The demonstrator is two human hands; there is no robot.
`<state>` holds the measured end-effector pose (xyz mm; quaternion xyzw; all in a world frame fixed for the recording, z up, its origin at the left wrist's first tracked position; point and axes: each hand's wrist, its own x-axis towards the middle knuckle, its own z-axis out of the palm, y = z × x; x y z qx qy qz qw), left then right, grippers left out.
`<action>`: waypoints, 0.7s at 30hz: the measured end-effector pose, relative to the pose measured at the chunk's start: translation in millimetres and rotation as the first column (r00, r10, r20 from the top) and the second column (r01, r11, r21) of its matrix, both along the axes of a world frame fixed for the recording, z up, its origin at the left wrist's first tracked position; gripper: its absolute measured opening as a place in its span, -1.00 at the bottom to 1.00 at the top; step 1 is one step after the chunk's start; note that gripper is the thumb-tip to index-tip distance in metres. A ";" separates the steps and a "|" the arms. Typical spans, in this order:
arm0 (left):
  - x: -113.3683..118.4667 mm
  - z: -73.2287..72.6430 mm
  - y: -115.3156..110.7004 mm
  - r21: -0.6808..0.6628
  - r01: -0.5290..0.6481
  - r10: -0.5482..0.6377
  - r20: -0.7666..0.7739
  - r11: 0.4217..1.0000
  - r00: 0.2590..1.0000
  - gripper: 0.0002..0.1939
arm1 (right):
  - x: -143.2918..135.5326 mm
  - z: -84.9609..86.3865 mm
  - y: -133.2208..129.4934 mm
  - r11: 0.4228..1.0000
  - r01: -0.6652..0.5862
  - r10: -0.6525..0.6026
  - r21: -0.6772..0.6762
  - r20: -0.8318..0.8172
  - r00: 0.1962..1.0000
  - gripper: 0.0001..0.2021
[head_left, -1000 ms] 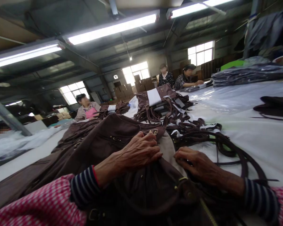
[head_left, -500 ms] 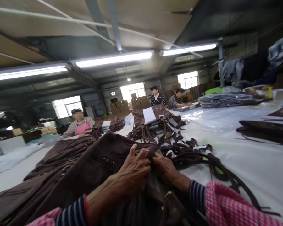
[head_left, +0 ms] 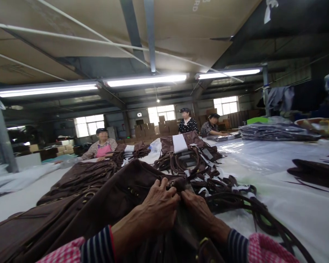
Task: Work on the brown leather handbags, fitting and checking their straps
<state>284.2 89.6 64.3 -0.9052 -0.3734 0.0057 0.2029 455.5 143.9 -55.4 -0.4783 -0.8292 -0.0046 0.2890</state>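
A dark brown handbag (head_left: 117,201) with brass-coloured fittings lies in front of me, over other brown bags. On its upper right edge my left hand (head_left: 160,201) is closed, fingers bent around the material near a metal fitting. Just to the right, my right hand (head_left: 196,206) pinches the same edge, its fingertips partly hidden by the bag. The two hands almost meet. Below them, part of the bag with a brass buckle (head_left: 204,241) hangs toward me. Long brown straps (head_left: 263,212) curve away at the right.
More brown bags (head_left: 79,179) lie in a pile at left. Ahead is a stack with a white paper band (head_left: 179,143). Plastic-wrapped goods (head_left: 276,131) sit at far right on the white table (head_left: 304,204). Several co-workers, one in a pink apron (head_left: 104,149), are across the table.
The view has tilted up and turned slightly left. Both hands stay at the bag's edge; the strap piece that stood up between them is lower now.
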 end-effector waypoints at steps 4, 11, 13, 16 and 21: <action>-0.3 3.0 -2.4 0.032 0.008 -0.007 -0.030 0.999 1.000 -0.78 | 19.6 3.4 -18.4 0.965 -0.240 0.212 -0.105 -0.225 0.951 -0.85; 4.1 -7.1 -5.4 -0.024 0.350 -0.347 -0.200 0.937 0.916 -0.84 | 33.6 -10.1 -47.4 0.938 -0.319 0.240 -0.133 -0.415 0.878 -0.86; 4.3 -5.9 -4.3 -0.125 0.365 -0.382 -0.170 0.923 0.908 -0.84 | 31.2 -13.1 -49.5 0.945 -0.303 0.230 -0.119 -0.416 0.880 -0.86; 3.5 -2.7 -3.3 -0.179 0.287 -0.308 -0.097 0.941 0.947 -0.82 | 30.0 -19.2 -51.4 0.946 -0.318 0.262 -0.068 -0.418 0.870 -0.82; -0.5 -15.4 0.6 -0.180 0.244 -0.260 -0.071 0.953 0.963 -0.85 | 33.6 -40.5 -40.6 0.939 -0.343 0.324 0.031 -0.413 0.851 -0.80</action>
